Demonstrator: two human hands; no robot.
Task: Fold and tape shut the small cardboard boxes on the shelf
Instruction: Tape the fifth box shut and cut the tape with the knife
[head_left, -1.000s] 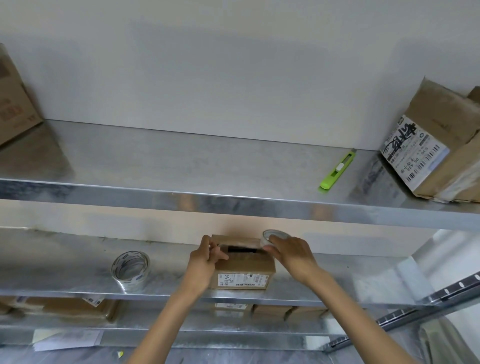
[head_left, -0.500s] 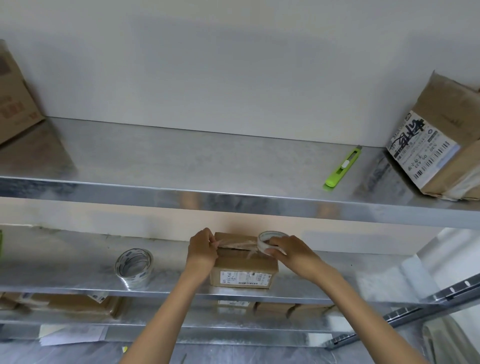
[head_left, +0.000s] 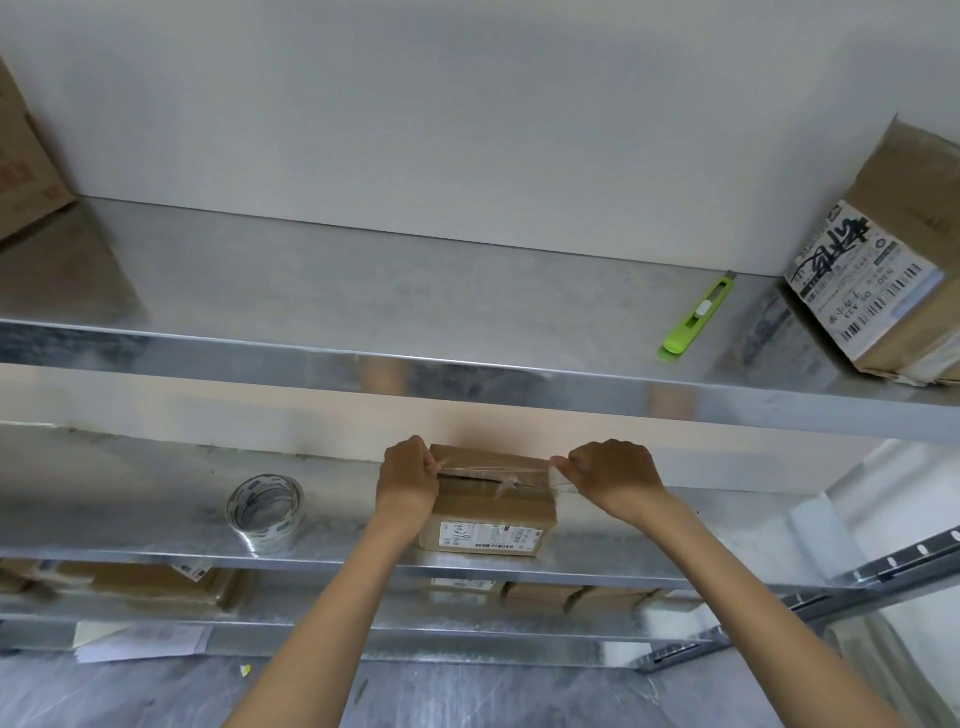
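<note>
A small brown cardboard box (head_left: 488, 512) with a white label on its front stands on the middle metal shelf (head_left: 156, 525). A strip of clear tape (head_left: 493, 472) stretches across its top, over the flap seam. My left hand (head_left: 408, 478) pinches the tape's left end at the box's left top edge. My right hand (head_left: 613, 475) is closed just right of the box, holding the tape's other end; the roll is hidden inside that hand.
A second tape roll (head_left: 265, 512) stands left of the box. A green utility knife (head_left: 698, 319) and a labelled box (head_left: 883, 280) lie on the upper shelf (head_left: 363, 364), another box (head_left: 26, 166) at its left. More boxes (head_left: 571, 597) sit lower.
My right hand has moved right, from above the box's top to past its right edge, drawing the tape across the seam. The left hand has stayed at the left edge.
</note>
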